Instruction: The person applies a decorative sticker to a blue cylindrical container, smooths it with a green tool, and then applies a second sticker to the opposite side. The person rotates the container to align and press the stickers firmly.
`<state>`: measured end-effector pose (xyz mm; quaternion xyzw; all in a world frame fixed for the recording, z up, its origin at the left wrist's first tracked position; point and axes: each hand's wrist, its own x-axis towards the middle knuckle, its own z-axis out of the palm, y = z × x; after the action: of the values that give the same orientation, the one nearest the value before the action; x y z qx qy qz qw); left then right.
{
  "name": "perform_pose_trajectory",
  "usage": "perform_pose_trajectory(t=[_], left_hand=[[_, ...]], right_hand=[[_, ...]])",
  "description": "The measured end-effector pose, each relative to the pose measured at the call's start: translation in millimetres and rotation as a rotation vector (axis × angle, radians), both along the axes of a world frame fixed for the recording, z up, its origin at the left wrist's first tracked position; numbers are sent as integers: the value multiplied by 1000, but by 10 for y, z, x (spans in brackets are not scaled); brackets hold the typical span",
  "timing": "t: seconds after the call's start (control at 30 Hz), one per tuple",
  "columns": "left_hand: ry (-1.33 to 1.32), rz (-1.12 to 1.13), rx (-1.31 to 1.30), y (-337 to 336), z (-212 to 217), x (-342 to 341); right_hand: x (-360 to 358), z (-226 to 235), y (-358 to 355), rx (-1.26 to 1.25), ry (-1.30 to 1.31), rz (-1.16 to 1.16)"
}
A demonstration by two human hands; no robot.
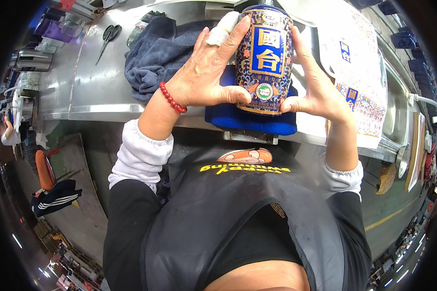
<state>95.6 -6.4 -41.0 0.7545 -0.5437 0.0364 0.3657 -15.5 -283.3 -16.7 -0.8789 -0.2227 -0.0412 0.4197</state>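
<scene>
A dark blue bottle point(264, 92) with a colourful floral pattern, gold edging and a bright blue front panel lies face up over a blue padded cloth point(257, 125). My left hand point(204, 72) grips its left side, thumb by the lower edge and index finger along the upper part. White wrapping point(223, 30) shows around fingers of that hand, and a red bead bracelet circles the wrist. Against the bottle's right side presses my right hand point(315, 89), thumb at the lower corner and fingers reaching up the edge. The bottle's far end is partly cut off by the view's rim.
Left of my hands a crumpled grey-blue towel point(153, 53) lies on the steel table point(99, 89). Black-handled scissors point(109, 39) rest farther left. Printed patterned sheets point(369, 114) cover the right side, beside a steel sink point(392, 121). Another person point(9, 131) is at the far left.
</scene>
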Motion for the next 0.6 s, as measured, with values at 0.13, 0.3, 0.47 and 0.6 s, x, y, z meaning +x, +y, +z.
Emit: perform_pose_trajectory(t=[0.13,0.3,0.47,0.6], left_hand=[[15,-5,-12,-4,18,4],[20,17,33,1,79,-39],[26,24,111,11,127,-56],[74,23,119,16,130,-57]], right_hand=[[-4,-35,-34,-15,34,-2],[-5,41,-25,-23,133,-18],[-22,130,22,41,168,-13],[-105,427,-26,-161,97,-137]])
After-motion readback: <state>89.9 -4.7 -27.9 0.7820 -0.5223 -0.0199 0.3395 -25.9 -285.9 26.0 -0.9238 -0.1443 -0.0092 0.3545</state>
